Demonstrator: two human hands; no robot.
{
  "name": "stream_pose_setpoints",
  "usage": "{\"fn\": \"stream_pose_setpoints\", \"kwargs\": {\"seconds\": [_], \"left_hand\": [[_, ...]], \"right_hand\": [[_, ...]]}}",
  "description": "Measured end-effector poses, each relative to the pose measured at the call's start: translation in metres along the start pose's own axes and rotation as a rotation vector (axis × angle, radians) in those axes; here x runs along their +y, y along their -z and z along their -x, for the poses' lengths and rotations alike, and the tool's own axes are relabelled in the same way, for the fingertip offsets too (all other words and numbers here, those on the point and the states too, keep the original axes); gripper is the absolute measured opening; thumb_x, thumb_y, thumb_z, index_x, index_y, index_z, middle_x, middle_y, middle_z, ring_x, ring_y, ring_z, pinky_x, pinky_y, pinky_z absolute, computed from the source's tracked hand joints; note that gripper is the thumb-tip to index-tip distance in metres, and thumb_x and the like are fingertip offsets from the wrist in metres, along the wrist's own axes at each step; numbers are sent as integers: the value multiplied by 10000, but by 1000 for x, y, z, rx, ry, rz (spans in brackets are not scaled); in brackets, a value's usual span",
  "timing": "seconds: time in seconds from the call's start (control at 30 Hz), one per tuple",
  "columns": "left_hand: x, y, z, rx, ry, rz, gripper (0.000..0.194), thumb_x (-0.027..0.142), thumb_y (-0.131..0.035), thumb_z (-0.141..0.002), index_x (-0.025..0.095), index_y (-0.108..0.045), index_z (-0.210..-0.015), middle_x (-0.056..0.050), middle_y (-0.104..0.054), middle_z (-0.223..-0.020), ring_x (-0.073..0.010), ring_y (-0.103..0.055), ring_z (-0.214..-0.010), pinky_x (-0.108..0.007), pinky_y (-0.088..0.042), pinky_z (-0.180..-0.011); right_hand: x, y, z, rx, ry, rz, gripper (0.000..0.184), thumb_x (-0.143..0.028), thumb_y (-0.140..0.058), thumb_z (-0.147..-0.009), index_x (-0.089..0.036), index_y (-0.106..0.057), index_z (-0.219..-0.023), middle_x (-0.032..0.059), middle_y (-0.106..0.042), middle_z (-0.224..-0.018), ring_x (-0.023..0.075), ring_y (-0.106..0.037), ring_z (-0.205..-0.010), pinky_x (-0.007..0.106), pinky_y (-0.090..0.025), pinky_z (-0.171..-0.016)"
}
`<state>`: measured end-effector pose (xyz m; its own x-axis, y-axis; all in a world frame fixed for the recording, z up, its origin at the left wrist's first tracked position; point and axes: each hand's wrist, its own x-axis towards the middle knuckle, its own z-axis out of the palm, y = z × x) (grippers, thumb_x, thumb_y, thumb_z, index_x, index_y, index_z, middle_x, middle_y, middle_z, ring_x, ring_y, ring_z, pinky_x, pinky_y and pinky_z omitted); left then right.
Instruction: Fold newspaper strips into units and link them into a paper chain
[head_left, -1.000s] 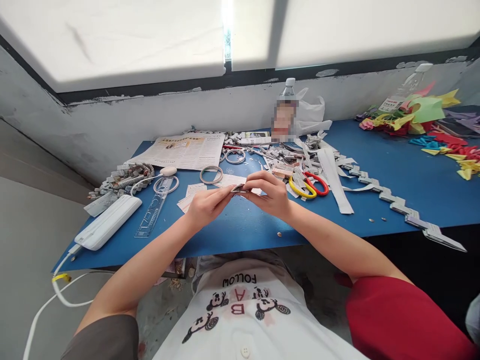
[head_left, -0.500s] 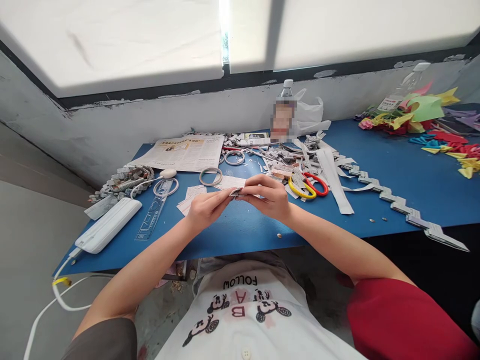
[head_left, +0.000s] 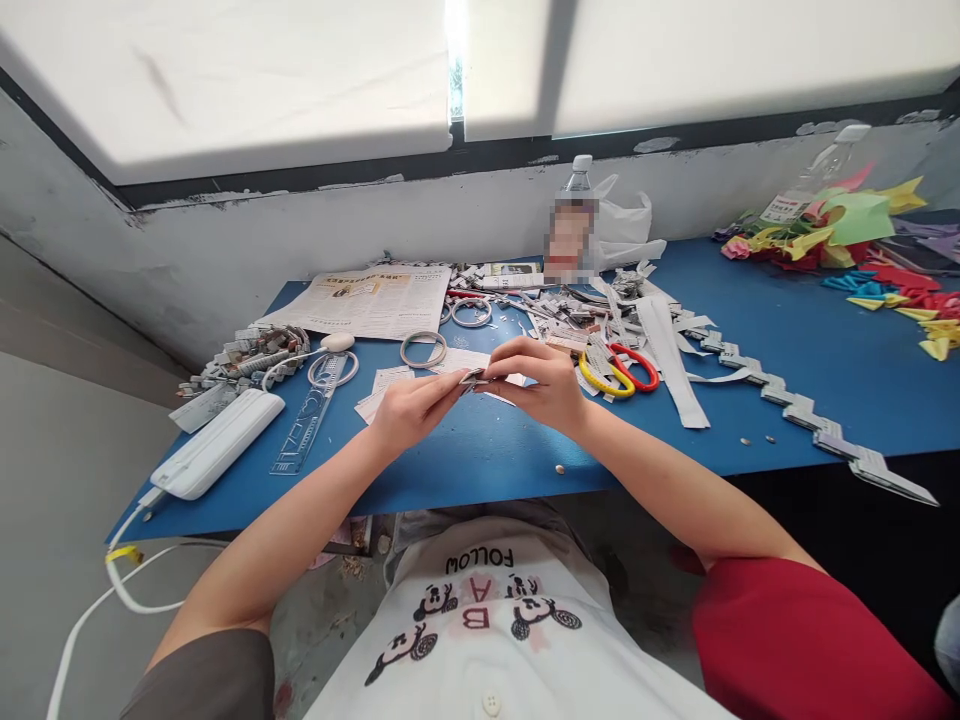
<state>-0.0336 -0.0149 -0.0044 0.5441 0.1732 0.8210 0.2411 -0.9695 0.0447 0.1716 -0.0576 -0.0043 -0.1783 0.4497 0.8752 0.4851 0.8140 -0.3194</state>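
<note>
My left hand [head_left: 411, 408] and my right hand [head_left: 541, 381] meet above the blue table [head_left: 825, 370], both pinching a small folded piece of newspaper [head_left: 474, 377] between their fingertips. The piece is held just above the table's front middle. White paper slips [head_left: 390, 385] lie on the table right behind it. Red and yellow scissors [head_left: 621, 370] rest just right of my right hand.
A newspaper [head_left: 375, 298], metal rings [head_left: 422, 349], a clear ruler [head_left: 307, 428], a white power bank [head_left: 217, 442] with cable, a folded-paper chain [head_left: 795, 408], cut strips [head_left: 667, 360], a water bottle [head_left: 571, 215] and coloured folded papers [head_left: 862, 235] lie about the table.
Both hands stay on the folded piece; my right fingers have shifted slightly along it. The view has wobbled a little.
</note>
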Motion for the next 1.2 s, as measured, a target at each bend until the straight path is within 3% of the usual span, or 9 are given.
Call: {"fn": "stream_pose_setpoints", "kwargs": {"seconds": [0.23, 0.53, 0.7, 0.83, 1.2], "left_hand": [[1, -1, -1, -7, 14, 27, 190, 199, -573, -908, 166, -710, -1036, -27, -762, -747, -83, -684, -586, -131, -507, -589], [7, -3, -2, -12, 205, 150, 220, 235, -566, -902, 157, -746, -1002, -25, -751, -684, -80, -646, -511, -139, -484, -525], [8, -4, -1, -37, 275, 201, 234, 269, -570, -893, 155, -763, -958, -31, -746, -665, -86, -630, -477, -153, -481, -498], [6, -4, -1, -66, 316, 237, 242, 286, -570, -891, 164, -760, -975, -22, -745, -666, -97, -641, -492, -159, -485, -491], [3, -2, 0, -105, 392, 260, 240, 272, -564, -895, 168, -740, -1021, -22, -755, -730, -134, -703, -613, -179, -526, -573]], "right_hand": [[9, 5, -1, -53, 291, 121, 90, -211, -604, -896, -202, -690, -923, 61, -691, -823, 147, -647, -716, 274, -543, -659], [4, 4, -4, 2, 306, 177, 74, -237, -602, -896, -205, -668, -892, 53, -674, -773, 147, -634, -673, 281, -524, -630], [5, 4, -2, -41, 324, 160, 81, -214, -580, -904, -200, -658, -895, 63, -680, -800, 151, -633, -690, 282, -532, -645], [7, 2, 0, -58, 281, 147, 100, -185, -549, -915, -202, -645, -933, 72, -679, -843, 162, -653, -752, 282, -542, -676], [7, -8, 4, -36, -7, -40, 114, -231, -567, -915, -209, -672, -953, 81, -651, -884, 170, -635, -789, 310, -539, -688]]}}
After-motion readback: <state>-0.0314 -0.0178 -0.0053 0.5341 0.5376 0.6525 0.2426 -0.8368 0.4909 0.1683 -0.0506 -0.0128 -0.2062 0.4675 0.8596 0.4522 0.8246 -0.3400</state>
